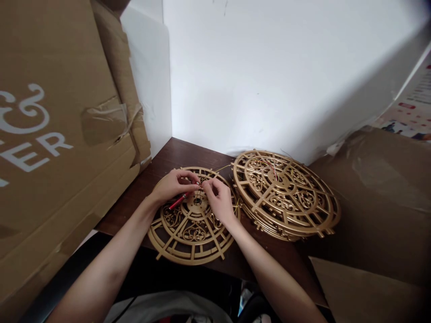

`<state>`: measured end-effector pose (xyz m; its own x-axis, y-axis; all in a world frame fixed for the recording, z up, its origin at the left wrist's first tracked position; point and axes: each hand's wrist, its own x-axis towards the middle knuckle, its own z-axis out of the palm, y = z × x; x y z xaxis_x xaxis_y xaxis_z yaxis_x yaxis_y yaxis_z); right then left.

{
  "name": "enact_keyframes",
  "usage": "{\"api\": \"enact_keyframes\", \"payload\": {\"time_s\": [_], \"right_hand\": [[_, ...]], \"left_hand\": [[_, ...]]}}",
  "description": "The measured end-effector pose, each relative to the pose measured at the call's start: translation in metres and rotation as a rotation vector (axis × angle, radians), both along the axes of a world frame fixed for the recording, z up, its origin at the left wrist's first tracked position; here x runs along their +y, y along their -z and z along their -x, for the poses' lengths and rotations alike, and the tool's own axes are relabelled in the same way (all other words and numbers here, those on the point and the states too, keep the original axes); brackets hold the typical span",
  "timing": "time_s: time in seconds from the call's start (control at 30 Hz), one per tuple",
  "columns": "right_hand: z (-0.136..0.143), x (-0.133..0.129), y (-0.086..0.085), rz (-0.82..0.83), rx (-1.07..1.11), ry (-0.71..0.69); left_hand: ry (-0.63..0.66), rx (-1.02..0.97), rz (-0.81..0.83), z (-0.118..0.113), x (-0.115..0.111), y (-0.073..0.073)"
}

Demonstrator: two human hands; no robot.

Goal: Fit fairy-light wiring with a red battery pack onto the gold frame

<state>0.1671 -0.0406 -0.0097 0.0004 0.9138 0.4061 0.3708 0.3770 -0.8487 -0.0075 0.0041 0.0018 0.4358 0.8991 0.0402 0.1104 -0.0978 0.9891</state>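
A gold openwork disc point(194, 260) with scrolled ornament and a ring of spokes lies flat on the dark wooden table, below both my hands. Curled over its upper middle, my left hand point(173, 185) holds a slim red pen-like tool point(178, 202), which slants down to the left; its exact kind is unclear. My right hand point(220, 199) is closed in a pinch on a thin wire point(199, 193) close to the left fingertips. The fingertips of the two hands nearly meet above the disc's hub, hiding part of the wire and the tool's upper end.
To the right stands a stack of similar gold discs point(286, 188), with thin coloured wires on top. A large cardboard box point(60, 179) rises at the left, and more cardboard point(380, 193) borders the right. Behind the dark table point(188, 154) is a white panel point(252, 80).
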Motion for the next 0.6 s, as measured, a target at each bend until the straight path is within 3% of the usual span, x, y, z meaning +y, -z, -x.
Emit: {"api": "enact_keyframes", "payload": {"time_s": [0.17, 0.4, 0.6], "right_hand": [[-0.001, 0.0, 0.0, 0.054, -0.024, -0.026], [0.0, 0.005, 0.006, 0.205, 0.189, -0.059], [-0.001, 0.006, 0.009, 0.209, 0.169, -0.051]], "left_hand": [[0.031, 0.057, -0.051, 0.0, 0.0, -0.001], [0.046, 0.052, -0.061, -0.002, 0.001, 0.0], [0.06, 0.061, -0.079, -0.002, 0.003, 0.002]]}}
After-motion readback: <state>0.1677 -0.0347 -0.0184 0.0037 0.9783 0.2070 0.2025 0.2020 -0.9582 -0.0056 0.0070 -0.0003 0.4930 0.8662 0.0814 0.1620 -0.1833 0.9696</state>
